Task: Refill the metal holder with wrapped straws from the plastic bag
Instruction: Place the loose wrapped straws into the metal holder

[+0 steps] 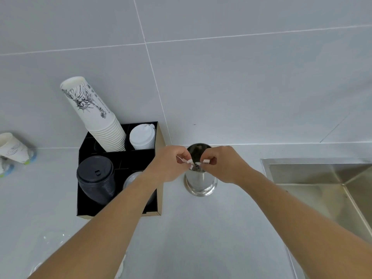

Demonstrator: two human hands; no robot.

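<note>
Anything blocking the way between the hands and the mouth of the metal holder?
Nothing visible. Both the left hand and right hand sit right at the open mouth of the metal holder, pinching small white pieces over it. The black organizer stands apart to the left.

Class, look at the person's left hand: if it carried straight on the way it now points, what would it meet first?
The left hand points right, toward the other hand. It would probably first meet the right hand, or the small white pieces pinched between them above the shiny cylindrical metal holder. Depth is unclear in this single view.
</note>
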